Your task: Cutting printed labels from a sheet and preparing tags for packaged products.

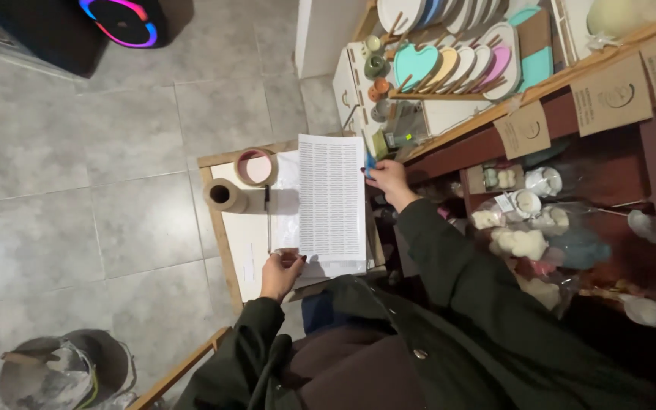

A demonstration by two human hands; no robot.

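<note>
Our left hand (281,272) pinches the printed sheet (331,196) at its near corner. Our right hand (389,179), at the far edge, grips perhaps a blue pen (370,162). The sheet looks unmarked.

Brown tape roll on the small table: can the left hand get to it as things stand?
Probably yes. The left hand rests on the near edge of the printed sheet, and the brown tape roll stands just beyond it on the small table, with only bare tabletop and a pen nearby.

You see a white sheet (332,196) striped with fine grey print rows, a brown tape roll (224,196) beside a pinkish one (254,166), pastel plates (457,64) — teal, yellow, pink — and a grey tiled floor (85,167).
</note>
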